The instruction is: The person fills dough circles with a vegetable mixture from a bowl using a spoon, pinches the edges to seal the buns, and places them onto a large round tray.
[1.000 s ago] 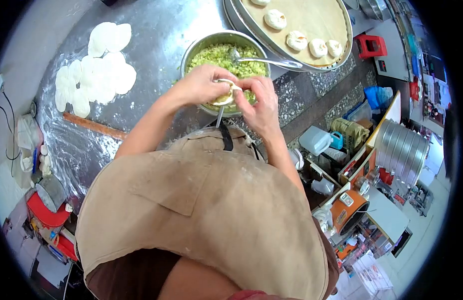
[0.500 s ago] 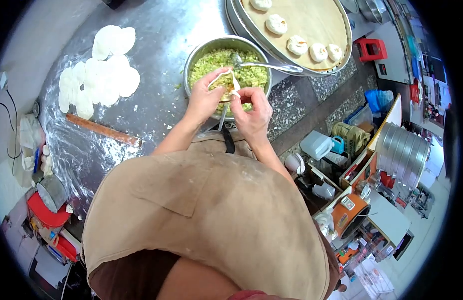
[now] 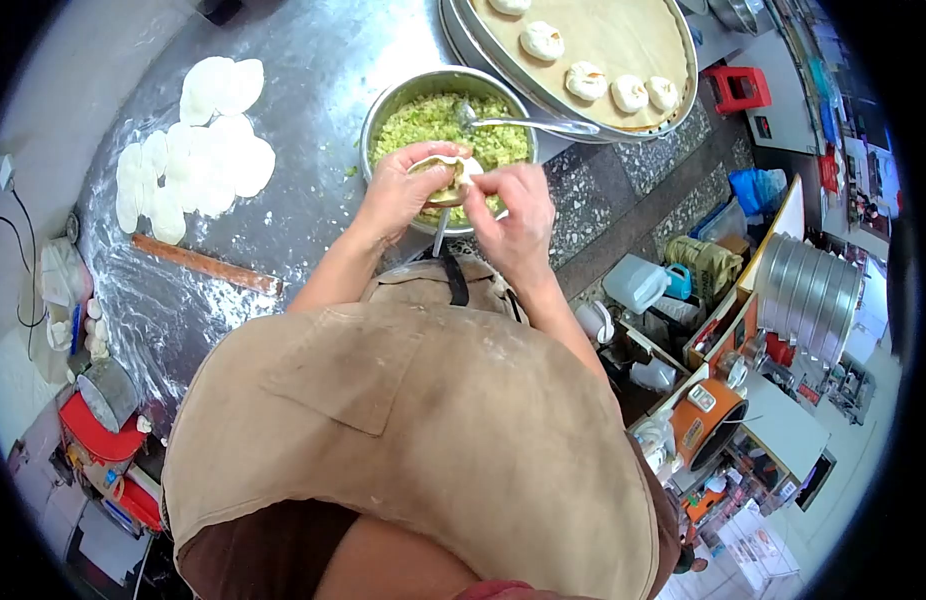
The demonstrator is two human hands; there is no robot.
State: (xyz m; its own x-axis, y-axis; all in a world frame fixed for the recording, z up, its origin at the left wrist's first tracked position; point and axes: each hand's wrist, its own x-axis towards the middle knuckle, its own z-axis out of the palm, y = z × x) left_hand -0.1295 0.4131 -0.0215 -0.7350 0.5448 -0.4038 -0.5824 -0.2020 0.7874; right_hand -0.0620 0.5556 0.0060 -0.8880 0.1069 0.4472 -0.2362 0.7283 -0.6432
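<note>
Above the near rim of a metal bowl (image 3: 367,135), my left hand (image 3: 395,195) cups a filled bun (image 3: 467,178) of white dough, its top partly open over the filling. My right hand (image 3: 515,212) pinches the dough edge on the right side of the bun. Chopped green filling (image 3: 423,122) lies in the bowl below. A metal spoon (image 3: 538,124) rests in it, with its handle over the right rim. Flat dough wrappers (image 3: 208,165) overlap on the floured table to the left.
Several pleated buns (image 3: 586,81) sit on the lined round steamer tray (image 3: 633,45) at upper right. A wooden rolling pin (image 3: 205,263) lies on the metal table (image 3: 303,120). A red stool (image 3: 736,90) and stacked metal steamer rings (image 3: 808,295) stand to the right.
The dough in my hands has gone from a raised, stretched edge to a rounder, more gathered shape. My right hand has shifted slightly right and the view has moved a little.
</note>
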